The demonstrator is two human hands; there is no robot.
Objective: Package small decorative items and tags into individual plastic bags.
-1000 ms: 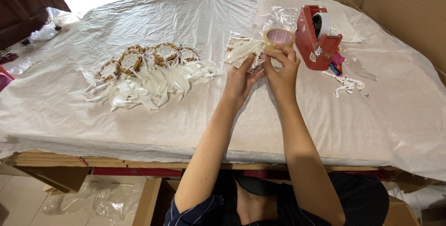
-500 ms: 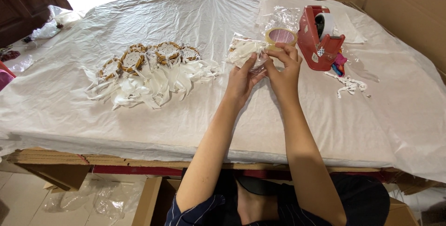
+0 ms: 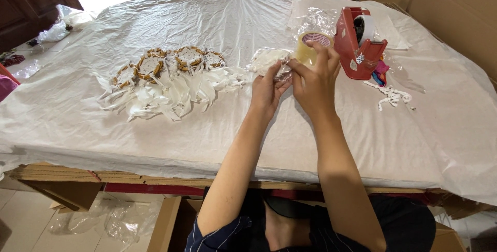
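Observation:
My left hand (image 3: 267, 89) and my right hand (image 3: 314, 79) meet over a small clear plastic bag (image 3: 271, 59) with white feathery material inside, and both pinch it at its near end. A roll of clear tape (image 3: 309, 47) lies just beyond my right hand's fingers. To the right of the roll stands a red tape dispenser (image 3: 357, 42). To the left lies a row of woven ring ornaments with white feathers (image 3: 165, 78), spread on the white sheet (image 3: 217, 138) that covers the table.
Scraps of white string (image 3: 391, 95) lie right of the dispenser, with a pink-and-blue bit (image 3: 380, 73) beside it. Clear plastic bags (image 3: 316, 20) lie behind the tape roll. Cardboard boxes (image 3: 445, 9) stand at the far right. More plastic (image 3: 64, 21) lies off the far left corner.
Both hands have stayed on the small bag, shifting slightly as the fingers work its near end. Nothing else on the table has moved.

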